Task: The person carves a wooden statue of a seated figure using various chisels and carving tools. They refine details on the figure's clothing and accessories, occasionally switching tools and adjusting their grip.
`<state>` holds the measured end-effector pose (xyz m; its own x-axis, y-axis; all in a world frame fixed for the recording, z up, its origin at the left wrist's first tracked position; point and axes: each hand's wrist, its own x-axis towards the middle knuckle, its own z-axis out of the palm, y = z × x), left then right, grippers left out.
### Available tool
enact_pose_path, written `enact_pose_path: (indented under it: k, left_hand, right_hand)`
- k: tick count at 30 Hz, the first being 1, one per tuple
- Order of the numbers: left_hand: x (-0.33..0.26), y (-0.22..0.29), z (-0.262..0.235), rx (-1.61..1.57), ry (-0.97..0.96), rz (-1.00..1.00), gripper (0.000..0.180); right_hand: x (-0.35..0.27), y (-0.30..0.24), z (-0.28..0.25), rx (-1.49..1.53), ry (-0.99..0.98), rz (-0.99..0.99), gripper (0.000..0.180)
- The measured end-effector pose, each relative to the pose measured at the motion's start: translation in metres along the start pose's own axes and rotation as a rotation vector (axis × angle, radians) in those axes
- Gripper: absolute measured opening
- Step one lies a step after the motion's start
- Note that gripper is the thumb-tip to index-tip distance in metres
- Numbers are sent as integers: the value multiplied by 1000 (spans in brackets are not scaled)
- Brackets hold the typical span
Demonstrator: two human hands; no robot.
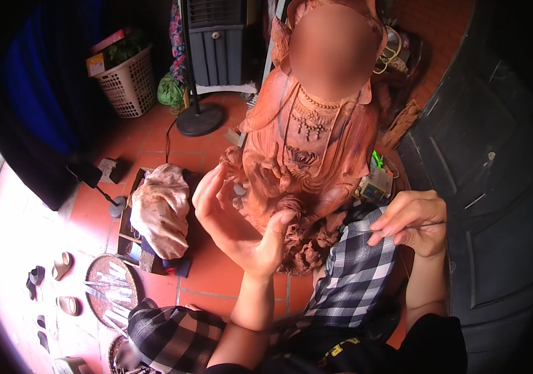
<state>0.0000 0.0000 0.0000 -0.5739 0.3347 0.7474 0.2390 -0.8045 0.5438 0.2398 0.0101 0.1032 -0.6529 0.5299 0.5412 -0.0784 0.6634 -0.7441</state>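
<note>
A large carved wooden statue [316, 149] of a robed figure, reddish brown, stands upright in front of me. Beads and a pendant are carved on its chest, and knotted carving covers its base. My left hand [241, 230] is raised before its lower left side, thumb and fingers spread in a wide curve with nothing between them. Whether any fingertip touches the wood I cannot tell. Over my checked trouser leg [360, 268], to the right of the statue, my right hand [415, 223] is closed in a pinch. Anything between those fingertips is too small to make out.
At left, a stained cloth [161, 209] covers a box. Below it lies a round woven tray [111, 287] with several pale-handled tools. Slippers [62, 266] sit further left. A basket [128, 84] and a stand base [199, 118] are behind; a dark door [491, 187] stands at right.
</note>
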Motion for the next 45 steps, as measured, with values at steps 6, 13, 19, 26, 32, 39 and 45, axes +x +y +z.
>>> enact_pose_path:
  k: [6, 13, 19, 26, 32, 39, 45]
  left_hand:
    - [-6, 0, 10, -37, -58, -123, 77]
    - [-1, -4, 10, 15, -86, -98, 65]
    - [3, -4, 6, 95, -139, -43, 62]
    - [6, -4, 2, 210, -189, 37, 57]
    - [8, -2, 0, 227, -199, 34, 56]
    - [-14, 1, 18, 51, 238, 127, 49]
    - [-19, 42, 27, -278, -265, 152, 16]
  right_hand:
    - [-9, 3, 3, -13, 68, 7, 15]
    - [5, 1, -2, -104, 18, -100, 15]
    - [7, 3, 4, -48, 81, -80, 13]
    - [3, 11, 5, -35, 108, -84, 17]
    - [5, 15, 9, -61, 193, -95, 20]
    - [18, -9, 40, 77, 516, -90, 22]
    - [42, -21, 44, -496, 547, -147, 14]
